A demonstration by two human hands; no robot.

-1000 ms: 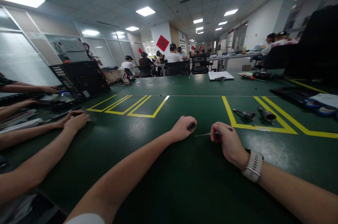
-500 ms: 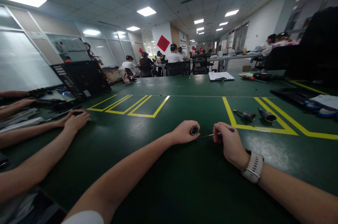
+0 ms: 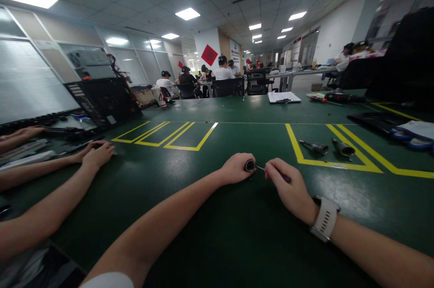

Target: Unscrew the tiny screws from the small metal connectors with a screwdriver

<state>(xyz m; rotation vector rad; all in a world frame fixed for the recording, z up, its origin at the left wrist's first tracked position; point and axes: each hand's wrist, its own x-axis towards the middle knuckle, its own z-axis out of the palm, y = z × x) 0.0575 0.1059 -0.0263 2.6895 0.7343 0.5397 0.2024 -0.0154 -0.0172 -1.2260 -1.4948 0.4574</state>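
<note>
My left hand [image 3: 236,169] rests on the green tabletop [image 3: 217,215], wrapped round a dark metal cylindrical part [image 3: 250,166] whose round hollow end faces me. In my right hand [image 3: 288,184] is a thin screwdriver [image 3: 260,168], pinched by its dark handle. Its shaft points left, and the tip is at the right side of the cylindrical part; whether it sits in a screw there I cannot tell. A tiny dark piece [image 3: 251,179] lies on the table just below my left hand. Most of the cylindrical part is hidden by my fingers.
Two similar metal parts with shafts [image 3: 315,147] [image 3: 343,148] lie inside yellow tape lines [image 3: 339,165] at right. Left of me, a co-worker's hands [image 3: 96,154] rest on the table. Farther back are a clipboard with papers [image 3: 284,97] and a black computer case [image 3: 108,100].
My right hand has moved slightly left, bringing the screwdriver's tip up from below the cylindrical part to its right side. My left hand has stayed nearly in place.
</note>
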